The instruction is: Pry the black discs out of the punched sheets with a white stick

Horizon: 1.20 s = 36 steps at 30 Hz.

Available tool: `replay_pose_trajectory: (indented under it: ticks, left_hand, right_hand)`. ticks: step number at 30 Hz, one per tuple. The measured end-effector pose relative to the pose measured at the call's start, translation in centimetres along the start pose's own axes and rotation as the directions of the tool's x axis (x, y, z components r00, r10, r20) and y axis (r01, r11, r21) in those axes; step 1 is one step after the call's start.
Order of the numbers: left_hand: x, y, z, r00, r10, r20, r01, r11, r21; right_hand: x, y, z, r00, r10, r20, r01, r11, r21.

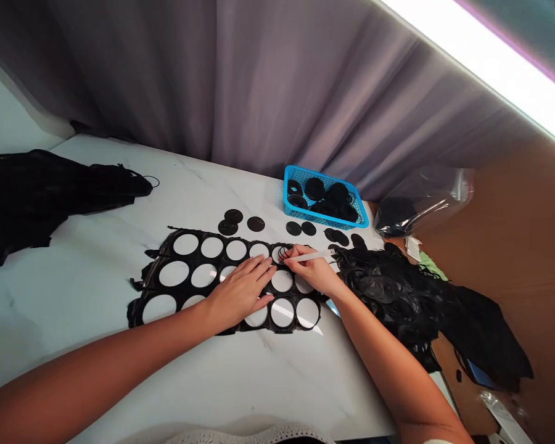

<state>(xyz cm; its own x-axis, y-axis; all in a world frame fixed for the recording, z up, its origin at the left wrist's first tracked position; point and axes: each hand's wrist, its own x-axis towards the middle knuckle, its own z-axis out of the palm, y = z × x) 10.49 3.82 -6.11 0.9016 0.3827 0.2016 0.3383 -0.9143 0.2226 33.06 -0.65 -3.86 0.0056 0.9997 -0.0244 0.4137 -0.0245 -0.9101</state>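
A black sheet [215, 264] with rows of round white openings lies on the white table. My left hand [245, 287] rests flat on its middle, fingers stretched out and nothing held. My right hand [308, 266] is closed around a slim white pen-like tool [317, 254] over the sheet's upper right. The tool's tip is hidden by the fingers. At these fingertips a thin black loop [283, 251] shows over one of the openings. Black discs [256, 224] lie singly and in small groups just beyond the sheet.
A blue basket [326, 217] with black round pieces stands at the back. To the right are a heap of black scraps [383, 296] and a clear plastic bag [425, 197]. Black fabric [37, 197] lies at the left. A grey curtain [259, 80] hangs behind the table [240, 376].
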Motion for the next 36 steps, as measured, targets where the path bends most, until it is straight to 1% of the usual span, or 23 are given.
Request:
replay_pose_trajectory:
  ticks: [3, 7, 10, 12, 14, 15, 16, 17, 18, 20, 21, 22, 25, 28, 31, 34, 36]
  left_hand:
    - [0.0, 0.0, 0.0, 1.000, 0.000, 0.003, 0.000, 1.000, -0.008]
    - [-0.1, 0.0, 0.0, 1.000, 0.007, -0.019, -0.007, 1.000, -0.021]
    - [-0.1, 0.0, 0.1, 1.000, 0.010, -0.019, -0.010, 1.000, -0.023]
    - [0.0, 0.1, 0.1, 1.000, 0.012, -0.014, -0.012, 1.000, -0.016]
    - [0.0, 0.0, 0.2, 1.000, 0.014, -0.012, -0.014, 1.000, -0.007]
    - [0.0, 0.0, 0.2, 1.000, 0.016, -0.010, -0.016, 1.000, -0.004]
    - [0.0, 0.0, 0.1, 1.000, 0.017, -0.008, -0.017, 1.000, -0.004]
    - [0.0, 0.0, 0.1, 1.000, 0.015, -0.007, -0.015, 1.000, -0.006]
    - [0.0, 0.0, 0.0, 1.000, 0.012, -0.005, -0.012, 1.000, -0.012]
    - [-0.1, 0.0, -0.1, 1.000, 0.008, -0.010, -0.008, 1.000, -0.029]
    - [-0.1, 0.0, -0.2, 1.000, 0.007, -0.015, -0.007, 0.999, -0.037]
    - [-0.1, 0.0, -0.2, 1.000, 0.008, -0.020, -0.008, 0.999, -0.043]
    - [-0.2, 0.0, -0.1, 0.999, 0.005, -0.038, -0.007, 0.999, -0.054]
    - [-0.1, 0.1, 0.0, 0.999, -0.010, -0.053, 0.007, 0.998, -0.065]
    - [0.2, 0.0, -0.3, 0.999, -0.006, -0.036, 0.004, 0.997, -0.072]
    - [0.5, -0.4, -0.6, 1.000, 0.009, 0.001, -0.009, 0.997, -0.077]
    - [0.7, -0.6, -0.7, 1.000, 0.016, 0.005, -0.016, 0.997, -0.079]
  right_hand:
    - [0.0, 0.1, 0.2, 1.000, -0.006, 0.006, 0.006, 0.997, -0.072]
    - [-0.1, 0.2, 0.2, 1.000, -0.023, 0.006, 0.024, 0.993, -0.117]
    - [-0.3, 0.0, 0.5, 0.997, -0.074, 0.003, 0.073, 0.970, -0.231]
    - [-0.6, -0.2, 1.0, 0.989, -0.148, 0.029, 0.148, 0.915, -0.376]
    - [-0.7, -0.4, 1.5, 0.974, -0.214, 0.081, 0.224, 0.824, -0.521]
    - [-0.7, -0.4, 1.6, 0.969, -0.229, 0.094, 0.241, 0.784, -0.572]
    - [-0.6, -0.4, 1.6, 0.969, -0.234, 0.083, 0.236, 0.762, -0.603]
    - [-0.5, -0.3, 1.3, 0.972, -0.230, 0.036, 0.203, 0.762, -0.614]
    - [-0.3, -0.1, 0.9, 0.975, -0.217, -0.040, 0.150, 0.783, -0.604]
    - [-0.1, 0.1, -0.4, 0.967, -0.156, -0.200, 0.031, 0.855, -0.518]
    - [0.0, 0.1, -1.1, 0.961, -0.118, -0.249, -0.009, 0.890, -0.457]
    - [0.0, 0.1, -1.8, 0.960, -0.086, -0.268, -0.028, 0.917, -0.397]
    - [-0.4, 0.0, -2.6, 0.973, -0.033, -0.227, -0.031, 0.961, -0.274]
    - [-0.7, 0.2, -2.2, 0.973, 0.007, -0.230, -0.050, 0.982, -0.183]
    - [-0.5, 0.6, -1.6, 0.973, 0.043, -0.226, -0.062, 0.995, -0.076]
    - [-0.1, 0.7, -1.2, 0.981, 0.060, -0.183, -0.059, 0.998, 0.016]
    - [0.1, 0.6, -1.1, 0.988, 0.056, -0.146, -0.049, 0.997, 0.056]
